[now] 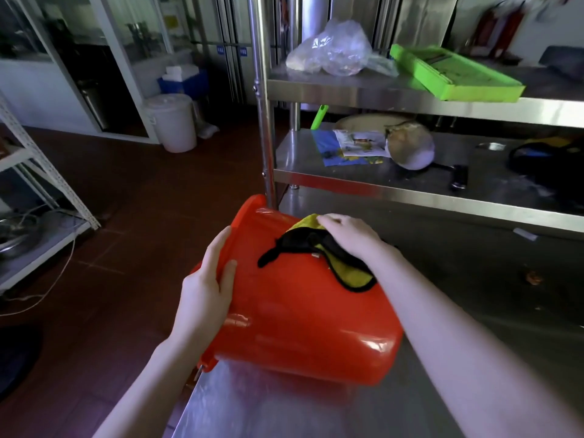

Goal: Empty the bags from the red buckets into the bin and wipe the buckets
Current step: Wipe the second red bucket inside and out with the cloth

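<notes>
Two holds: L hand (pixel 205 279) curled round bucket (pixel 300 317), R hand (pixel 350 235) flat on cloth (pixel 350 275); could roll off bench (pixel 458 358) if shoved.

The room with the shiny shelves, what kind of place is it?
Probably a restaurant-style kitchen: the steel shelves hold a green board and a pan, and the red bucket lies on a steel worktable.

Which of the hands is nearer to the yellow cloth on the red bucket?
Right. The right hand presses on the yellow cloth atop the red bucket; the left hand holds the bucket's side near its rim, clear of the cloth.
</notes>
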{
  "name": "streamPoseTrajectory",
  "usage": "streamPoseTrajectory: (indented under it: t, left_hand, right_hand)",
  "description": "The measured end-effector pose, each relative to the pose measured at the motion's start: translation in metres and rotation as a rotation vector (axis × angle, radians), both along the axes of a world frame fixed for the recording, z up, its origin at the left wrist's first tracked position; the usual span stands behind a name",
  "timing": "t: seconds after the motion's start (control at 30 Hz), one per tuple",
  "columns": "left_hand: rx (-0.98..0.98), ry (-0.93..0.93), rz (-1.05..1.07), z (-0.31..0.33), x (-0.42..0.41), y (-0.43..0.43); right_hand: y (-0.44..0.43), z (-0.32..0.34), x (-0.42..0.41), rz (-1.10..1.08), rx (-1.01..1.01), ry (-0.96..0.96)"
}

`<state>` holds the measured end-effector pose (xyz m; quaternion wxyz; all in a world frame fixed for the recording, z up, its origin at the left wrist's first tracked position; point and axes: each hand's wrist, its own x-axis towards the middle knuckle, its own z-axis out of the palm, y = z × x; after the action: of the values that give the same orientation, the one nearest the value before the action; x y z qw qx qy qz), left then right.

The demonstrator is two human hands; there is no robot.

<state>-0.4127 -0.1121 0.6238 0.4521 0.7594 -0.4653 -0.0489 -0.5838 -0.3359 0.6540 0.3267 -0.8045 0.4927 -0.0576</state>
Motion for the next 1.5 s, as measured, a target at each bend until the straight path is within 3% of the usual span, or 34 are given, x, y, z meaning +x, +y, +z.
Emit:
streamPoseTrajectory:
  t: [0.07,0.13,0.2,0.27,0.47,0.63,0.67,0.73,0.87,0.93,1.07,1.3,1.4,1.5]
  left_hand:
    - [0.013,-0.02,-0.001,0.003,-0.001,-0.003]
    - [0.013,-0.04,-0.004,0.005,-0.002,-0.005]
    - [-0.001,-0.036,-0.003,0.003,-0.001,-0.006]
    - [-0.031,-0.028,-0.012,-0.001,0.001,-0.002]
    - [-0.105,0.049,-0.025,-0.011,-0.001,0.004]
    - [-0.113,0.113,-0.035,-0.019,-0.004,0.01]
    - [-0.109,0.12,-0.036,-0.019,-0.003,0.01]
    - [-0.118,0.091,-0.039,-0.019,-0.001,0.008]
    - [-0.13,0.094,-0.043,-0.019,0.003,0.007]
    - [-0.13,0.085,-0.039,-0.019,0.003,0.009]
    - [-0.139,0.045,-0.045,-0.021,0.002,0.013]
    - [-0.147,0.043,-0.01,-0.021,0.003,0.014]
    - [-0.091,0.038,0.037,-0.019,0.002,0.009]
    - [-0.043,0.082,0.071,-0.01,0.002,0.002]
  right_hand:
    - [0.002,-0.008,-0.017,0.067,-0.098,-0.051]
    - [0.027,-0.021,-0.037,0.199,-0.393,-0.113]
    - [0.062,-0.034,-0.06,0.29,-0.689,-0.064]
    - [0.095,-0.048,-0.079,0.304,-0.808,-0.015]
    - [0.063,-0.049,-0.075,0.209,-0.725,-0.073]
    - [-0.012,-0.035,-0.07,-0.152,-0.06,-0.242]
    - [-0.015,-0.035,-0.07,-0.163,-0.021,-0.235]
    - [-0.004,-0.035,-0.068,-0.119,-0.131,-0.176]
    - [0.058,-0.033,-0.045,0.178,-0.64,0.015]
    - [0.089,-0.029,-0.021,0.275,-0.731,0.022]
    - [0.1,-0.02,0.031,0.351,-0.728,-0.027]
    - [0.017,0.013,0.107,0.213,-0.153,0.076]
    - [0.023,0.008,0.093,0.278,-0.269,0.026]
    - [0.061,-0.011,0.043,0.424,-0.636,-0.081]
